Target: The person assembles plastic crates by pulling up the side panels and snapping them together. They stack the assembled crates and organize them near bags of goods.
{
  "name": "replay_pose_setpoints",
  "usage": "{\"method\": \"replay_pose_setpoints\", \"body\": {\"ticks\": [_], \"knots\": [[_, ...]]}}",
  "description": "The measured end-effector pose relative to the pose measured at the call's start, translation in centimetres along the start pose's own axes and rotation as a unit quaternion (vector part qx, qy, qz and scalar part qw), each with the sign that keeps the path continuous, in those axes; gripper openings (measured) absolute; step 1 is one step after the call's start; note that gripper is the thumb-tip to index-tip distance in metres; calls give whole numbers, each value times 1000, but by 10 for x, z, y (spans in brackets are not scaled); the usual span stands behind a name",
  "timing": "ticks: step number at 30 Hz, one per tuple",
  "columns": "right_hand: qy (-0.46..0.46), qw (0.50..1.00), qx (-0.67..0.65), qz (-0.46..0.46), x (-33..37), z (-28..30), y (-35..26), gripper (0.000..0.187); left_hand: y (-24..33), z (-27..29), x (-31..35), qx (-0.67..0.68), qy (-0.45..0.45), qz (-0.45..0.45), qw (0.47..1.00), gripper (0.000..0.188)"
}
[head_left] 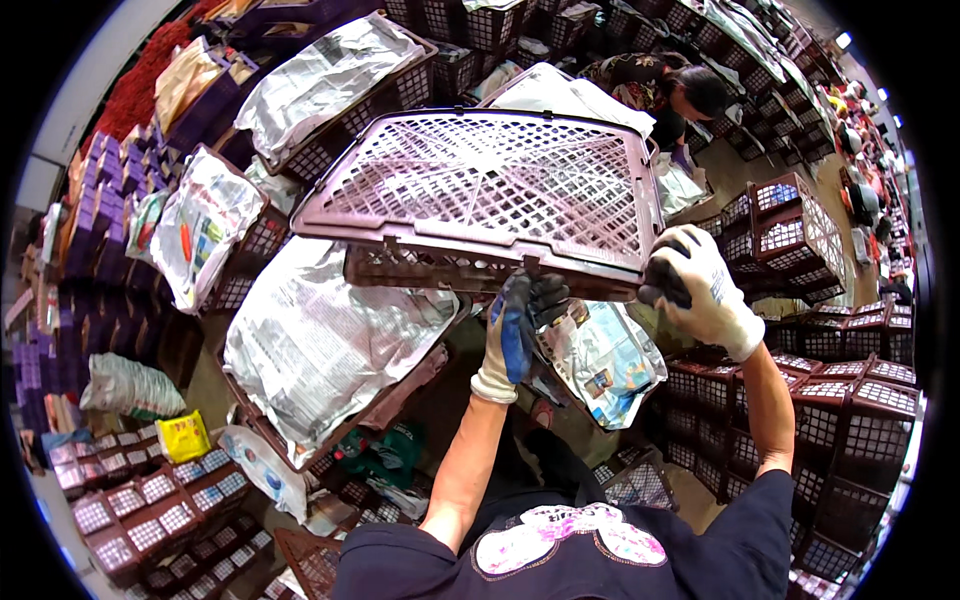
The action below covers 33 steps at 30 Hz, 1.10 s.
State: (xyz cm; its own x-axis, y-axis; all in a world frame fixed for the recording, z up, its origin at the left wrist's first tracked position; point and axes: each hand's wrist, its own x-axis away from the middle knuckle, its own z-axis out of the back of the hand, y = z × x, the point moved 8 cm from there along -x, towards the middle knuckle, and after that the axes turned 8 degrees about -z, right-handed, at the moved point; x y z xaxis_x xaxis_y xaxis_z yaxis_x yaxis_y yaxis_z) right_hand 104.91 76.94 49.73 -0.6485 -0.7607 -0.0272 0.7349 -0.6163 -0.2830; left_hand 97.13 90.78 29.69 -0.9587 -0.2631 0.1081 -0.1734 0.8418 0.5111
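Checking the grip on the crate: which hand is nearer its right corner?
Right. The right hand grips the brown lattice crate at that corner; the left hand holds the near rim's middle.

a brown plastic lattice crate (490,185) is held up in the air, turned so its open-grid bottom panel faces the viewer and its near rim runs along the lower edge. the left hand (520,325), in a blue-and-white glove, grips the middle of that near rim from below. the right hand (700,285), in a white glove, clasps the crate's right near corner. the crate tilts up and away from both grips, its grid showing pale worn patches.
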Motion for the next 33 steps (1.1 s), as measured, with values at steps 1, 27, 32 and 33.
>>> {"method": "replay_pose_setpoints", "body": {"ticks": [1,27,32,33], "knots": [[22,1000,8,-4,0,5,-5,29,1,-2,0,-1,-14,-12,1000,42],[497,730,-464,-60,97,77,62,29,-20,25,9,-258,182,27,949,28],[513,750,-416,-52,153,84,57,30,18,10,36,-639,73,-373,668,24],[517,750,-409,-50,165,85,51,33,23,-1,42,-676,35,-399,618,28]]}}
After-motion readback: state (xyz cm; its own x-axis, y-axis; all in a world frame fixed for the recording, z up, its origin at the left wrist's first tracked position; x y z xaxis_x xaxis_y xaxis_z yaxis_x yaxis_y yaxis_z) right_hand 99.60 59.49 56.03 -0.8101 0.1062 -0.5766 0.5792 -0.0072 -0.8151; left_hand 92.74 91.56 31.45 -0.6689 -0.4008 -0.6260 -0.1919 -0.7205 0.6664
